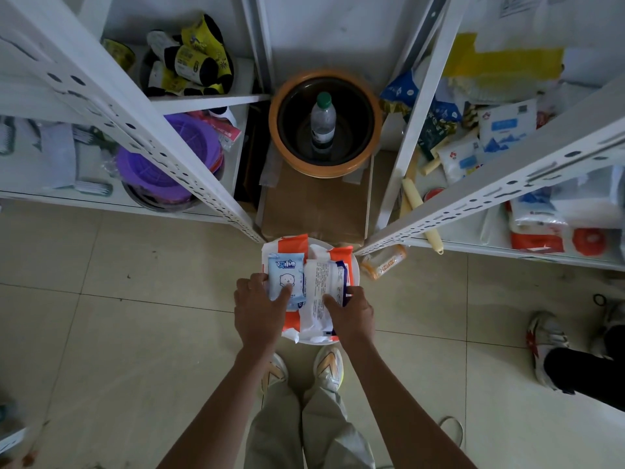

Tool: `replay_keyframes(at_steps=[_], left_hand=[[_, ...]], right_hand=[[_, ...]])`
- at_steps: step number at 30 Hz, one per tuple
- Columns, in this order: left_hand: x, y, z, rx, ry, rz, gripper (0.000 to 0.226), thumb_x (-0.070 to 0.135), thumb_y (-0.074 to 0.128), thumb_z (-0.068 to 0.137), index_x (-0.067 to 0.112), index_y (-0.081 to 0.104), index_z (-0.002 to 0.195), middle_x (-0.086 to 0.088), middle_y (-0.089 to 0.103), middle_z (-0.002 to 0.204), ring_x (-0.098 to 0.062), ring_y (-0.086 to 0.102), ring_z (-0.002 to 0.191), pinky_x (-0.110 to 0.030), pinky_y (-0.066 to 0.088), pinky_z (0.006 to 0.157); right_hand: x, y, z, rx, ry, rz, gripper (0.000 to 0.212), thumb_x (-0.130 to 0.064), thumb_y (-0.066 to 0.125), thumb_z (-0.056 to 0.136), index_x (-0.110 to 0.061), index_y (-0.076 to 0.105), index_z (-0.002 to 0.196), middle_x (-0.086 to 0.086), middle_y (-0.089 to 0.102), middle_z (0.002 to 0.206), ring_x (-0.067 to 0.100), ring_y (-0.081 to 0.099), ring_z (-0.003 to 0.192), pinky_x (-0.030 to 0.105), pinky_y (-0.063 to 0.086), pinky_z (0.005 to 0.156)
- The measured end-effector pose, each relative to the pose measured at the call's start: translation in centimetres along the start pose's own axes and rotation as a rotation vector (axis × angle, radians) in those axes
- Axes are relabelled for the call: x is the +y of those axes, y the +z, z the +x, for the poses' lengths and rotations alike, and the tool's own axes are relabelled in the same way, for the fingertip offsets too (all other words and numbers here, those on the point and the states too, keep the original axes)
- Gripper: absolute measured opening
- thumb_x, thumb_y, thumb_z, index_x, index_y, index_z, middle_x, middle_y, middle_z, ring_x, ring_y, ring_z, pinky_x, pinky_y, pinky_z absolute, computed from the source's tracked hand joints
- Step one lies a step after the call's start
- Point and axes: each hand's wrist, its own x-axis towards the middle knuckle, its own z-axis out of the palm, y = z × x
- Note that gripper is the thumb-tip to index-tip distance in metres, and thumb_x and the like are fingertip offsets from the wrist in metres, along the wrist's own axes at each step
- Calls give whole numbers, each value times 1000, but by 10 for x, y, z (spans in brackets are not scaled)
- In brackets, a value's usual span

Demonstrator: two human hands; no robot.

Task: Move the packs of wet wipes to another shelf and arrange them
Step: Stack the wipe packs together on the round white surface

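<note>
Your left hand (258,304) presses the blue pack (285,279); your right hand (351,313) clasps the white pack (323,292), both atop the white bowl (355,265). They look soft and slick, so hold their edges.

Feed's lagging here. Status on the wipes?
Left hand on blue pack; right hand on white pack. Stack between both shelves. Nothing blocking.

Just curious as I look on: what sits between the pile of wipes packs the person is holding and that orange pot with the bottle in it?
In the head view, a brown cardboard box lies between them; the orange pot rests on it.
</note>
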Motion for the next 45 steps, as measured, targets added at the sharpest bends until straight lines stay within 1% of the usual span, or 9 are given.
replay_keyframes(at_steps=[7,15,21,27,31,35,39,42,45], left_hand=[[-13,1,8,-82,-37,-207,49,51,75,86,19,57,118,-3,62,113,-14,63,93,-13,45,58],[-16,3,9,-76,-30,-153,50,59,71,85,22,57,115,0,61,110,-17,65,96,-22,52,65],[-5,4,19,-93,-88,-41,52,66,68,79,20,59,102,1,57,96,-19,65,89,-38,63,74],[-12,4,33,-229,-130,-147,62,69,72,68,20,51,99,1,66,96,-17,71,84,-43,66,72],[-17,4,35,-234,-116,-178,60,66,75,71,21,48,98,2,68,96,-17,72,84,-42,65,72],[-19,7,33,-164,-37,-128,64,81,61,65,25,57,96,3,67,95,-17,68,87,-42,64,74],[-16,4,30,-148,22,-55,56,65,74,72,14,66,93,-2,65,91,-21,60,94,-41,58,81],[-14,2,33,-233,-62,-195,59,70,73,62,20,55,88,-2,65,93,-23,68,96,-44,63,77],[-21,3,42,-303,-163,-332,68,66,82,53,23,47,92,-6,60,104,-25,70,102,-46,65,78]], right_hand=[[3,2,9,-65,27,82,46,-33,74,90,-14,60,129,6,72,125,18,69,92,34,62,79],[7,3,16,-78,-2,64,35,-31,75,89,-16,63,119,1,73,116,14,66,86,16,52,63],[10,10,16,-14,-20,-3,48,-46,77,82,-20,63,121,2,70,116,20,71,92,37,65,80],[8,4,12,19,-36,-65,53,-42,77,84,-20,53,126,-1,45,111,19,53,103,37,55,90],[13,6,17,-9,-34,-56,53,-50,77,79,-24,57,121,-1,62,111,23,66,102,38,60,85],[11,2,21,-54,0,5,46,-34,79,85,-16,58,123,-4,67,105,14,64,90,26,53,74],[15,8,20,-13,-14,-26,48,-38,78,81,-18,57,119,0,64,109,22,66,100,43,60,89],[15,12,19,53,-30,-121,56,-45,79,80,-20,53,123,5,50,118,25,53,113,48,53,101],[18,11,25,5,0,-47,70,-42,82,79,-18,48,135,11,46,129,31,50,122,55,51,105]])
